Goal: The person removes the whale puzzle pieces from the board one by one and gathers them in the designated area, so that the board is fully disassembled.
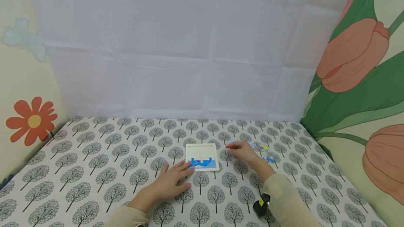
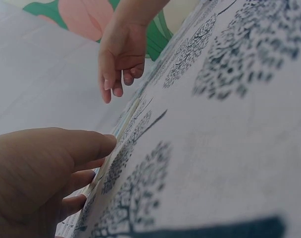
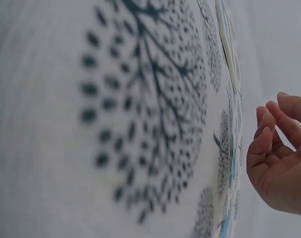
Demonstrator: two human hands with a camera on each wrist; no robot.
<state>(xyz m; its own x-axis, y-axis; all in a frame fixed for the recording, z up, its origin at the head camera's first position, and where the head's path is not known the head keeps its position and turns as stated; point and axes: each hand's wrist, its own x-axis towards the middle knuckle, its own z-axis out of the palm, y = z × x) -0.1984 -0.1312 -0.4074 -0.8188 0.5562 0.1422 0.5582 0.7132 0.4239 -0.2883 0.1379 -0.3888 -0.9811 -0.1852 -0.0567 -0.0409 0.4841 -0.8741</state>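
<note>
Head view: On a worktop spread with tree-print cloth, a white frame lies flat between a person's two hands, its lower part lined with blue puzzle pieces, its upper part showing bare, pale backing. The left hand lies with fingers extended and thumb spread wide, fingertips on the frame's lower left corner. The right hand hangs to the right of the frame, fingers loosely bent. Beside and beyond it lie loose pieces, among them a yellow piece and a blue piece. The step in hand appears to be filling the frame piece by piece; the next move would seem to call for a loose piece in the right hand, fitted against the blue ones, while the left steadies the border.

Left wrist view: The left hand's fingertips meet the frame's edge, its grip relaxed and clasping nothing. Opposite, the right hand's fingers dangle above the cloth.

Right wrist view: The right hand's grip is narrow, thumb near the fingertips, no piece visible in it. Light-blue bits show low along the worktop, past the frame's edge.
</note>
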